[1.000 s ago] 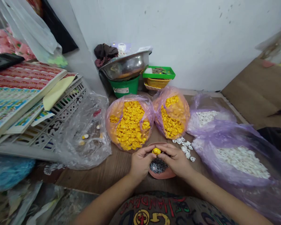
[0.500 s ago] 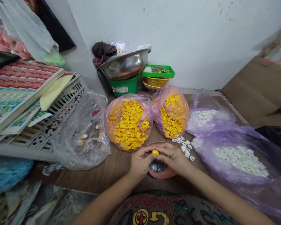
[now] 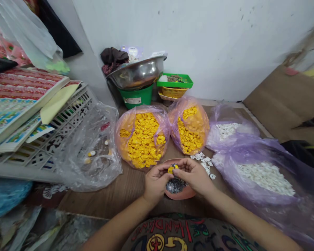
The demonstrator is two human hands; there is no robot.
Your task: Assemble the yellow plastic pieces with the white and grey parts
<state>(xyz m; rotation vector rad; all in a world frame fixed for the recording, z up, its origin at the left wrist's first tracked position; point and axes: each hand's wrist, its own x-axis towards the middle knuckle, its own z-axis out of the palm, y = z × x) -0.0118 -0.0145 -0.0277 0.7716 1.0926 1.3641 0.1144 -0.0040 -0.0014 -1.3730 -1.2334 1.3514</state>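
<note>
A small yellow plastic piece is pinched in the fingers of my left hand. My right hand is closed against the same piece, its thumb on the near side; anything else in those fingertips is too small to tell. Dark marks show on the yellow piece. Both hands are above a pink bowl holding many small shiny dark bits. Beyond my hands is a purple-tinted bag full of similar yellow pieces. Loose white pieces lie by my right hand.
A second bag of yellow pieces and an open bag of white pieces stand around the wooden table. On the left are a clear plastic bag and a grey crate with printed sheets. A metal basin rests on a green bucket.
The yellow piece has turned between my fingers, and dark marks now show on it. My right fingers have lifted and shifted slightly. The whole view has moved a little.
</note>
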